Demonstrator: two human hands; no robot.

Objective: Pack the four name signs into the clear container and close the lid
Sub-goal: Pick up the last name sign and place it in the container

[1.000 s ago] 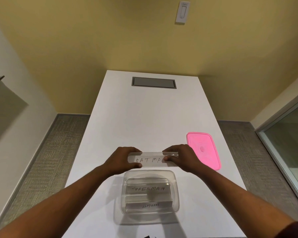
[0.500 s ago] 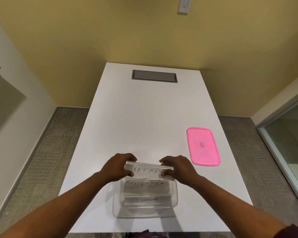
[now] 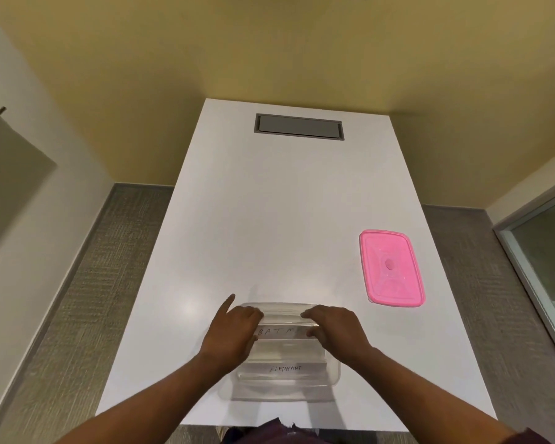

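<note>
The clear container (image 3: 333,376) stands near the table's front edge. A clear name sign marked BATMAN (image 3: 281,332) lies across its far half, inside the rim. My left hand (image 3: 230,334) grips the sign's left end, its index finger pointing away. My right hand (image 3: 337,330) pinches the right end. Nearer me in the container lies a sign marked ELEPHANT (image 3: 285,368). Any sign under the BATMAN one is hidden. The pink lid (image 3: 391,268) rests flat on the table to the right, apart from the container.
The white table (image 3: 269,219) has a grey cable hatch (image 3: 298,127) at its far end. Carpeted floor lies on both sides, a yellow wall behind, and a glass panel (image 3: 551,264) at the right.
Both hands have brought the BATMAN sign toward me and down into the container, covering the SUPERMAN sign. The head view has tipped down.
</note>
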